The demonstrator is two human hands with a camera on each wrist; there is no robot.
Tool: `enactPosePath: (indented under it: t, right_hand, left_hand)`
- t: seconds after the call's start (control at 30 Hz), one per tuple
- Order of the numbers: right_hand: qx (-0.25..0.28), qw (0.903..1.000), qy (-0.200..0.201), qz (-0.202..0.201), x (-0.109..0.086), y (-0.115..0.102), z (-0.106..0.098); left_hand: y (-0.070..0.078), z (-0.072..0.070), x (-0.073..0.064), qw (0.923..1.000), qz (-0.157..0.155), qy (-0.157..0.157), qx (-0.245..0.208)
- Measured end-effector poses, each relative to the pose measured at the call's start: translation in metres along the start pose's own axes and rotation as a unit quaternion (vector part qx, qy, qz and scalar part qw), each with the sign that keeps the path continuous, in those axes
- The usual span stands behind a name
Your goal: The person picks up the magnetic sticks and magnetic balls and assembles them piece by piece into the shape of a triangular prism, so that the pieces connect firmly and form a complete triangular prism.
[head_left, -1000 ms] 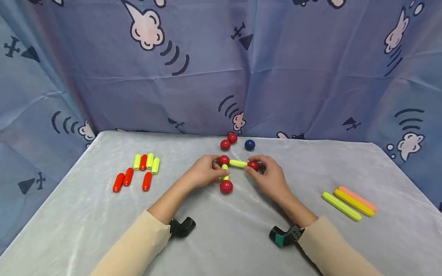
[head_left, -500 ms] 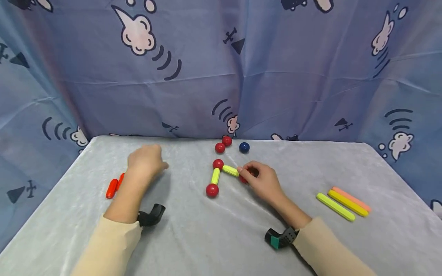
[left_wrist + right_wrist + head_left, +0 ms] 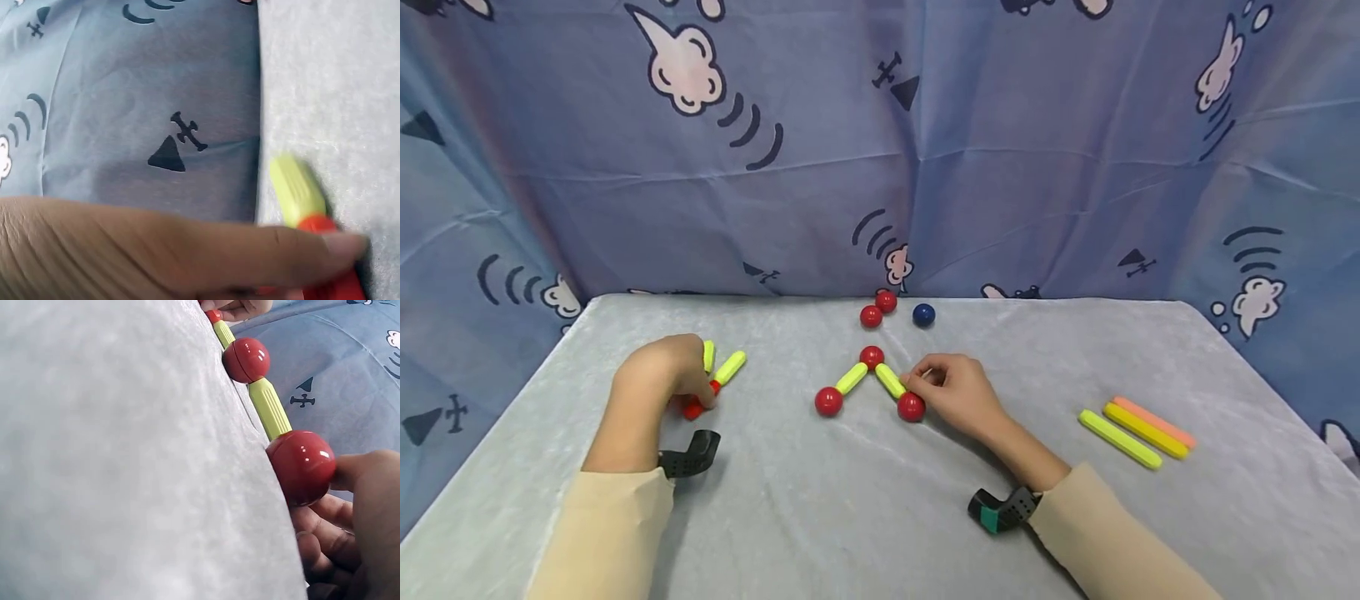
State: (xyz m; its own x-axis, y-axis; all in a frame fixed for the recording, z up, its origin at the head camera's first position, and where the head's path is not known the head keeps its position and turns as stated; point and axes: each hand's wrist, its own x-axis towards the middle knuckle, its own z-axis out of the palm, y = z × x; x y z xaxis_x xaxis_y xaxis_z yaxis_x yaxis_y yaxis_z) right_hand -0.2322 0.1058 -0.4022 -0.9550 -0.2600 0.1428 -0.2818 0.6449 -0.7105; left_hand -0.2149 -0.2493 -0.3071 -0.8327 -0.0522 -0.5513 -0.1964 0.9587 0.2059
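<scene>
Two short yellow rods [image 3: 852, 378] and three red balls [image 3: 872, 357] form a V on the table. The near right ball [image 3: 912, 407] is at the fingertips of my right hand [image 3: 958, 396], which pinches it with thumb and fingers; the right wrist view shows the thumb against its side. At the left, my left hand [image 3: 658, 375] reaches down over the loose rods and pinches a short red rod [image 3: 334, 287]. Its far end meets a short yellow rod [image 3: 299, 190]. The palm hides some other rods; another yellow rod [image 3: 709, 356] shows behind the fingers.
Two loose red balls [image 3: 871, 316] and a dark blue ball [image 3: 923, 314] lie near the far edge. Three long rods lie at the right: light yellow [image 3: 1120, 439], darker yellow [image 3: 1146, 430] and orange [image 3: 1153, 421]. A patterned blue curtain [image 3: 805, 208] hangs behind the table.
My left hand has let go of the joined rods and balls and moved left to the loose rods. The joined piece has swung into a V, its right-hand ball coming nearer with my right hand.
</scene>
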Motion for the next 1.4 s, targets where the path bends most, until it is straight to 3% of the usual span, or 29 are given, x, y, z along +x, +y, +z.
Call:
enactPosePath:
  t: [0.23,0.53,0.67,0.83,1.23,1.3,1.4]
  right_hand:
    - [-0.009,0.9999,0.007,0.004,-0.002,0.004,0.0]
    - [-0.005,0.9999,0.001,0.012,-0.002,0.004,0.002]
    - [-0.007,0.9999,-0.002,0.011,-0.001,0.004,0.002]
    - [-0.005,1.0,-0.003,0.006,0.0,0.004,0.003]
    - [-0.003,1.0,0.001,-0.006,-0.001,0.006,0.003]
    - [-0.002,1.0,0.0,-0.008,-0.001,0.005,0.004]
    - [0.001,1.0,-0.004,-0.005,-0.001,0.004,0.004]
  left_hand:
    - [0.003,0.002,0.01,0.9985,0.053,0.014,-0.011]
    - [0.018,0.009,0.02,0.9906,0.105,0.083,0.032]
    - [0.019,0.012,0.021,0.9901,0.114,0.064,0.051]
    - [0.02,0.015,0.021,0.9925,0.108,0.046,0.034]
    - [0.017,0.014,0.031,0.9799,0.103,0.164,0.049]
    - [0.018,0.013,0.029,0.9762,0.119,0.178,0.032]
    - [0.027,0.011,0.024,0.9637,0.184,0.193,-0.011]
